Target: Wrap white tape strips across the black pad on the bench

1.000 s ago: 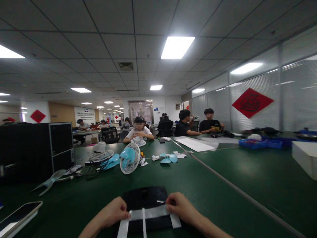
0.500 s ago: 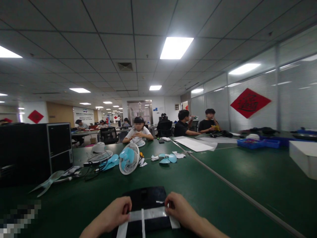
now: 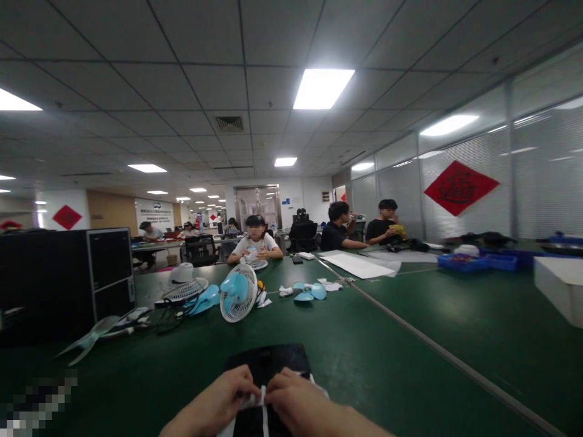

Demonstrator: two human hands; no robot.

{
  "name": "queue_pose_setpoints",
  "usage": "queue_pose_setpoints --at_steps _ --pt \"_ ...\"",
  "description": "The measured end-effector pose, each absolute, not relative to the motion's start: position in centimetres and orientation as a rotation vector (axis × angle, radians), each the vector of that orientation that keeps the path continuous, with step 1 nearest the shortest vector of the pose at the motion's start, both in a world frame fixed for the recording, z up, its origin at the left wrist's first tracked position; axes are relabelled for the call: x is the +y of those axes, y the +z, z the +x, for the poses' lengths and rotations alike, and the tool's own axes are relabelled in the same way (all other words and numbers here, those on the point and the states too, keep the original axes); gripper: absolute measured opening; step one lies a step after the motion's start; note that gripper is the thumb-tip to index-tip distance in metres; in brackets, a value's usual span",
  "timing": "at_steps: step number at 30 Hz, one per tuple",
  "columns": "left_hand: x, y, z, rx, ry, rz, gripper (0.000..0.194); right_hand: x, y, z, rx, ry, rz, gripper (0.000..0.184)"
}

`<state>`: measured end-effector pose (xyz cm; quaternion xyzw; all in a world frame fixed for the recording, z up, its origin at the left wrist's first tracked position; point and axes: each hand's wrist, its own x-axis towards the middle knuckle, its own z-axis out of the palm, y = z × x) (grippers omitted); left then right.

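Note:
A black flat panel (image 3: 268,357) lies on the green table in front of me, with pale strips running across it. One narrow white strip (image 3: 265,419) runs lengthwise down its middle. My left hand (image 3: 225,397) has its fingers closed on a whitish strip just left of that middle line. From the other side my right hand (image 3: 303,403) meets it, fingertips pinched together at the narrow strip. Both hands cover most of the crosswise pale strip and the panel's near half. The exact hold of the right fingertips is partly hidden.
Beyond the panel stand a white-and-blue fan head (image 3: 238,292) and loose blue fan blades (image 3: 308,291). A black computer case (image 3: 45,279) is at left, a blue tray (image 3: 462,262) and white box (image 3: 558,285) at right. A person (image 3: 255,243) sits across the table.
Both hands have moved inward from the two ends of the crosswise strip and now meet at the panel's middle. The crosswise strip is now mostly covered by the hands.

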<state>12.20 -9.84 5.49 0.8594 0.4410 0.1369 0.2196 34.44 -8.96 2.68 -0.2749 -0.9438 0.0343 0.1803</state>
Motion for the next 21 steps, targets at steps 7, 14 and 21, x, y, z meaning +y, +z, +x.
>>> queue_pose_setpoints --at_steps 7,14,21 --pt "-9.2 4.7 11.9 1.200 0.396 2.367 0.029 -8.3 0.3 33.5 -2.759 -0.116 -0.741 0.019" --pt "-9.1 4.6 11.8 1.199 0.404 2.347 0.031 -8.7 -0.6 34.0 -2.794 -0.371 -0.537 0.018" --pt "-9.3 4.9 11.8 1.211 0.360 2.349 0.031 -9.0 0.3 34.5 -2.755 -0.075 -0.624 0.025"
